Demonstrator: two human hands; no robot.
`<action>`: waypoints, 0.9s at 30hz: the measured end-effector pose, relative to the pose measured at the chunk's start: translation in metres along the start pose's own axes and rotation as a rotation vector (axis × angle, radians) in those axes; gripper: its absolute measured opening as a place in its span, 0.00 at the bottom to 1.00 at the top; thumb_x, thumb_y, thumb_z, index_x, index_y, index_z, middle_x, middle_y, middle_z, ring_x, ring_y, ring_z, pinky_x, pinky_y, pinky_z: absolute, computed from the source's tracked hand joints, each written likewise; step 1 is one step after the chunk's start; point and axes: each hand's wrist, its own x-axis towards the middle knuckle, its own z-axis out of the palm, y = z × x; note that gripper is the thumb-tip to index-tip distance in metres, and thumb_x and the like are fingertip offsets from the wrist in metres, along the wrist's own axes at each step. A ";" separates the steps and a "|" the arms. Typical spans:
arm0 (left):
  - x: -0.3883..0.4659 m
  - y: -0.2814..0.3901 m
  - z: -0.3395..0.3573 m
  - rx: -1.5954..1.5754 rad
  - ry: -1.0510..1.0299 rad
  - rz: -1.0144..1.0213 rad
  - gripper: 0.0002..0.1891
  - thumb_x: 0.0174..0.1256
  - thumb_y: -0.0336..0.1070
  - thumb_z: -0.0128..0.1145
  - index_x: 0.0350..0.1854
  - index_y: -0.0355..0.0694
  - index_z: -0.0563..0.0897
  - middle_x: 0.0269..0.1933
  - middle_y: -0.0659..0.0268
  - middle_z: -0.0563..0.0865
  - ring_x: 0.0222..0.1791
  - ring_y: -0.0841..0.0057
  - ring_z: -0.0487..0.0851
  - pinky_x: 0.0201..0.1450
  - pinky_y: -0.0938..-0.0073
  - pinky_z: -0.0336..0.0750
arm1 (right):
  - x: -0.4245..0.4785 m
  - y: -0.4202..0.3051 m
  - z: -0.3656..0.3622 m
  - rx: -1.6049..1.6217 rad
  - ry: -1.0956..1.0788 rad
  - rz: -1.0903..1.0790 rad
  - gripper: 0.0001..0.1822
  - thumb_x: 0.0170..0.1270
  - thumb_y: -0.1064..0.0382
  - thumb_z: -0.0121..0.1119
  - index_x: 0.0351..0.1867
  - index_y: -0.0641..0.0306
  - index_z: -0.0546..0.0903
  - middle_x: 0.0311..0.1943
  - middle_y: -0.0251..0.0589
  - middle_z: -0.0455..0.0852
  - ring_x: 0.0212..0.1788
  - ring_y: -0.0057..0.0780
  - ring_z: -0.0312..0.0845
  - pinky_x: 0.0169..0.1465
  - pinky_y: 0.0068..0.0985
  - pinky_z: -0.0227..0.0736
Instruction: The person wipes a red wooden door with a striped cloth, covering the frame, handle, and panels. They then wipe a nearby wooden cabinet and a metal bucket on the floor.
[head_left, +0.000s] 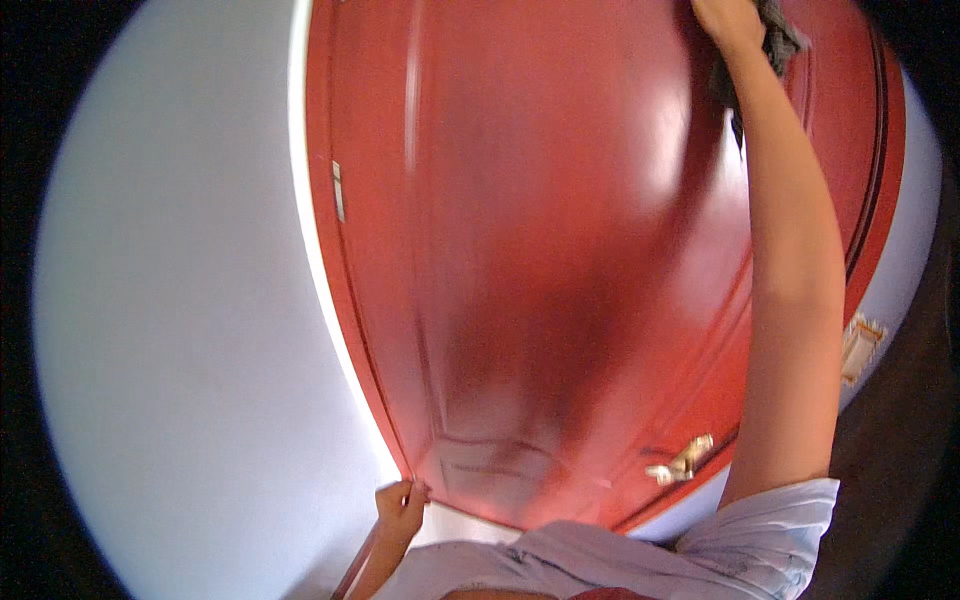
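Note:
A glossy red panelled door (540, 225) fills the middle of the view. My right arm reaches up along its right side. At the top edge, my right hand (731, 26) presses a dark grey cloth (784, 41) against the door; the fingers are partly cut off by the frame. Part of the cloth hangs below the wrist. Low on the left, my left hand (403, 508) is curled in front of the door's lower hinge-side corner. Whether it holds anything or touches the frame cannot be made out.
A brass-coloured lever handle (682, 461) juts from the door at lower right. Left of the door stands a pale wall (180, 285), and a hinge (338, 191) shows on that side. A gold-edged switch plate (862, 349) is on the right wall.

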 end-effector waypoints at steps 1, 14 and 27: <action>-0.004 -0.014 -0.010 -0.066 0.039 -0.057 0.18 0.64 0.41 0.53 0.19 0.34 0.82 0.16 0.58 0.81 0.17 0.76 0.79 0.23 0.73 0.71 | 0.005 -0.022 -0.004 0.009 -0.015 -0.008 0.25 0.65 0.45 0.39 0.59 0.50 0.71 0.45 0.57 0.80 0.48 0.52 0.75 0.53 0.44 0.68; -0.035 -0.082 -0.050 -0.157 0.190 -0.175 0.20 0.63 0.40 0.53 0.18 0.29 0.82 0.14 0.61 0.79 0.15 0.80 0.76 0.19 0.75 0.69 | 0.033 -0.134 0.080 -0.034 -0.406 -0.203 0.26 0.64 0.41 0.40 0.63 0.38 0.67 0.59 0.45 0.73 0.61 0.43 0.68 0.61 0.42 0.63; -0.058 -0.091 -0.051 -0.040 0.143 -0.246 0.19 0.63 0.39 0.54 0.18 0.29 0.81 0.13 0.59 0.79 0.13 0.78 0.75 0.18 0.73 0.69 | -0.114 -0.215 0.122 0.266 -0.448 -0.525 0.22 0.68 0.51 0.38 0.60 0.51 0.70 0.42 0.53 0.82 0.45 0.48 0.78 0.50 0.41 0.71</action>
